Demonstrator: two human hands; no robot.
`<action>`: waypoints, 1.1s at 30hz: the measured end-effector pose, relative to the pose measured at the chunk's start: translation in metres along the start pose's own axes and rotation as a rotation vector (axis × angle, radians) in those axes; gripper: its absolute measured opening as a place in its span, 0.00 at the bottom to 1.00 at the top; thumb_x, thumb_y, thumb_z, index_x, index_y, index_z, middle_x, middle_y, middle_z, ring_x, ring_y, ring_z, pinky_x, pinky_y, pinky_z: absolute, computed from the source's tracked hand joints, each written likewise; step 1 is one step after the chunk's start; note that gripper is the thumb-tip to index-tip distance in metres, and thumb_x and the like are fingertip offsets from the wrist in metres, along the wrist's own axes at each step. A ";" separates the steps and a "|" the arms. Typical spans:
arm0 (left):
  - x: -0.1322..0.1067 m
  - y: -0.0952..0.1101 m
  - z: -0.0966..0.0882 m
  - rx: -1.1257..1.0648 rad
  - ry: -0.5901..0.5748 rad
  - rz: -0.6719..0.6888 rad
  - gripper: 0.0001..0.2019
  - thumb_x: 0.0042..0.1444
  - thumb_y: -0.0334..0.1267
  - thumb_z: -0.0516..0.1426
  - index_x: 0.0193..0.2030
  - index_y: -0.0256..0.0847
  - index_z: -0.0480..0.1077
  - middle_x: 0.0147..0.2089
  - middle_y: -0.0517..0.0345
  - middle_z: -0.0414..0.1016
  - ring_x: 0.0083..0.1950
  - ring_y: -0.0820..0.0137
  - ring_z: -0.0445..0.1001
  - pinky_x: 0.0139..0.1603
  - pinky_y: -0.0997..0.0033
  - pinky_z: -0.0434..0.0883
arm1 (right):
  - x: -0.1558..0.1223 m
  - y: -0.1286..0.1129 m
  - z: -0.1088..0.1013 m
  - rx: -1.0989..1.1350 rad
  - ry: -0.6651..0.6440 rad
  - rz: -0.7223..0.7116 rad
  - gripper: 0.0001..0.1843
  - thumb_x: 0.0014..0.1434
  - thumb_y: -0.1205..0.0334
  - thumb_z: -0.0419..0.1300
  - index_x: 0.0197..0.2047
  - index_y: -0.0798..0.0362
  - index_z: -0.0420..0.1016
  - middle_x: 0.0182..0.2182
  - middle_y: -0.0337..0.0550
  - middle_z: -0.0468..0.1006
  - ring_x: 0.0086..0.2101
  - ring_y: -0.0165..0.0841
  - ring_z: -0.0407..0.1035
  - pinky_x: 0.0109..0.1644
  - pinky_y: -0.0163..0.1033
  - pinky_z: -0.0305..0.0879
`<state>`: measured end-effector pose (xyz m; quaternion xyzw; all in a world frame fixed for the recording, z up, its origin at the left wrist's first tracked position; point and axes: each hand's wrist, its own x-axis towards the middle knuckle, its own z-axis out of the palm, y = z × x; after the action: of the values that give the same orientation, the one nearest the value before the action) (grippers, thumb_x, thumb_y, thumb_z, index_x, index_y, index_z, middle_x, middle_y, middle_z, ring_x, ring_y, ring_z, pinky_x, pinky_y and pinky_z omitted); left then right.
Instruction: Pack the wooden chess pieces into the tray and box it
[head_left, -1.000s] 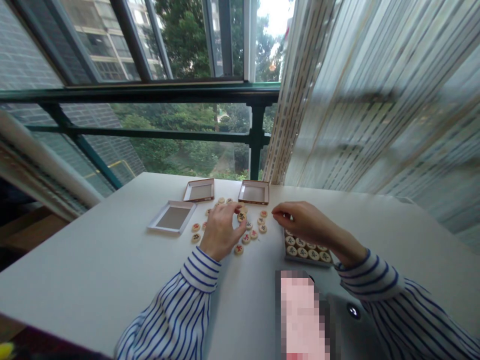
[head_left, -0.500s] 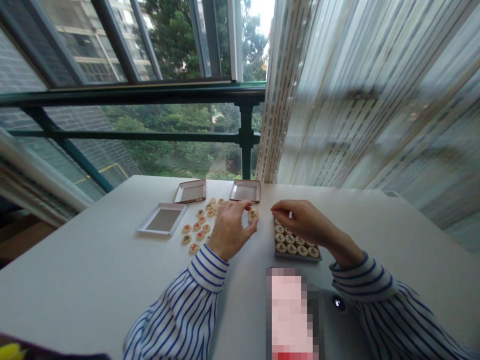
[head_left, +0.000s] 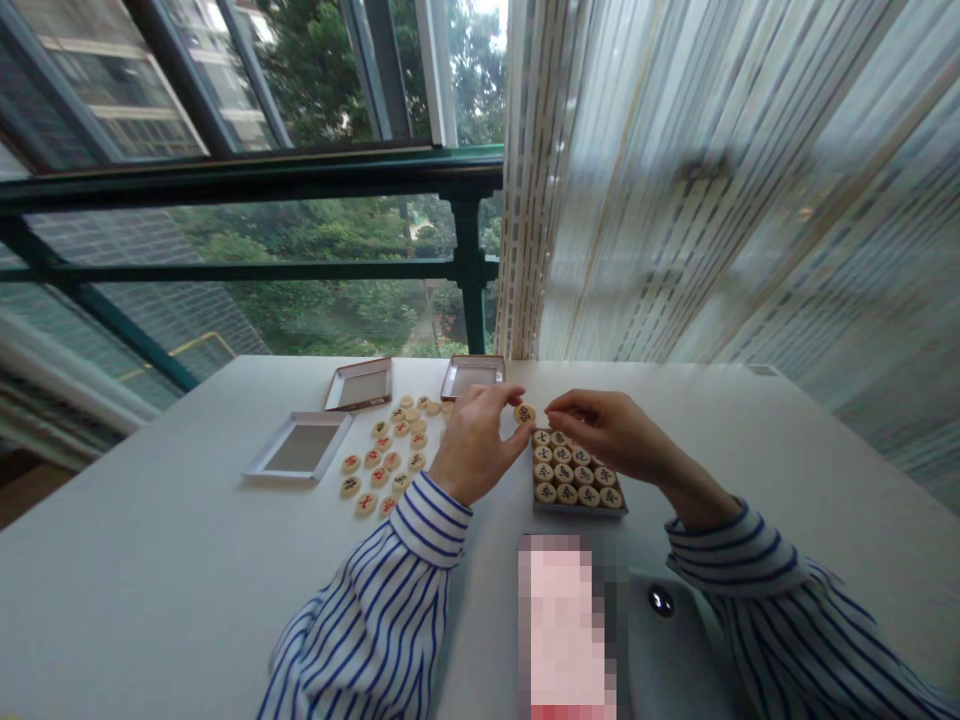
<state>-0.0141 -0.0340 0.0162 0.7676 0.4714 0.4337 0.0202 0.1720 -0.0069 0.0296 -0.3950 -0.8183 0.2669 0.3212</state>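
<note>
My left hand (head_left: 480, 440) pinches a round wooden Chinese chess piece (head_left: 525, 413) with a dark character, between thumb and fingertips. Just to its right, my right hand (head_left: 611, 430) hovers over the back of a shallow box (head_left: 581, 511), its fingers drawn together and nothing showing in them. Rows of chess pieces with dark characters (head_left: 577, 474) fill the visible front of that box. Part of the box's back is hidden under the right hand. Left of my left hand, several loose pieces (head_left: 391, 460), with red or dark characters, lie scattered on the white table (head_left: 187, 560).
Three shallow trays or lids stand on the table: a white one (head_left: 259, 474) at left, and two brownish ones (head_left: 335, 400) (head_left: 445, 385) at the back. A pixelated pink object (head_left: 562, 620) lies in front, beside a grey device (head_left: 675, 650). Window railing and curtain border the table.
My left hand has carried the chess piece rightward, close to my right fingertips and the box. The view has turned slightly right. My right hand stays over the box.
</note>
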 end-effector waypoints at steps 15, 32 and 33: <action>0.021 0.012 0.028 -0.037 -0.064 0.129 0.15 0.50 0.34 0.58 0.46 0.36 0.65 0.38 0.53 0.72 0.42 0.66 0.68 0.45 0.62 0.67 | -0.002 0.018 -0.011 0.371 0.011 0.188 0.13 0.51 0.54 0.60 0.36 0.54 0.73 0.28 0.43 0.77 0.28 0.30 0.70 0.30 0.36 0.67; 0.021 0.003 0.037 -0.234 -0.142 -0.074 0.11 0.47 0.36 0.61 0.38 0.37 0.69 0.35 0.56 0.73 0.37 0.69 0.71 0.40 0.66 0.68 | 0.000 0.028 -0.011 0.500 -0.036 0.333 0.16 0.48 0.53 0.63 0.35 0.57 0.75 0.25 0.42 0.77 0.24 0.26 0.68 0.26 0.33 0.63; 0.021 0.004 0.037 -0.223 -0.135 -0.063 0.11 0.46 0.36 0.61 0.37 0.37 0.69 0.34 0.56 0.73 0.37 0.69 0.71 0.40 0.66 0.68 | 0.000 0.028 -0.011 0.510 -0.033 0.340 0.16 0.47 0.53 0.63 0.34 0.57 0.75 0.25 0.42 0.76 0.24 0.26 0.67 0.26 0.33 0.63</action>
<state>0.0172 -0.0067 0.0085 0.7729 0.4415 0.4301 0.1506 0.1936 0.0106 0.0173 -0.4285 -0.6520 0.5203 0.3472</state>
